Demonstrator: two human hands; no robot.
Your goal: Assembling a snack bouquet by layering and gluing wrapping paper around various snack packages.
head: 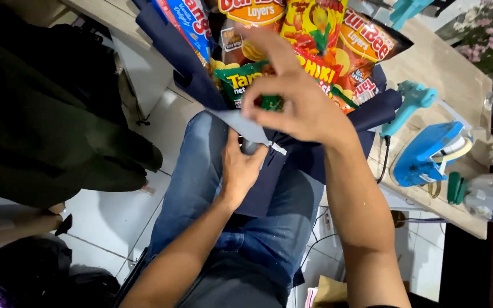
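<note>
A snack bouquet [292,63] is lying across the person's lap, its long axis running up and away from the body: the narrow wrapped stem end is pointing down toward the knees, and the wide end, fanned with bright snack packets [315,34] in red, orange, green and blue, is pointing toward the top of the view. Dark navy wrapping paper [201,80] is flaring around the packets and tapering down over the blue jeans [195,171]. The left hand [241,165] is coming up from below with the forearm angled along the thigh, fingers curled closed around the narrow stem where the paper gathers. The right hand [292,97] is reaching in from the right, wrist bent, palm turned down over the base of the packets; thumb and forefinger are pinching a pale grey strip of paper [246,125] at the wrap's edge, while the other fingers are spreading loosely upward. To the right, a wooden table [435,63] is carrying a teal glue gun [409,105] and a blue tape dispenser [429,154], both well apart from the hands. A dark garment [47,114] is hanging at the left above the pale tiled floor [115,211].
</note>
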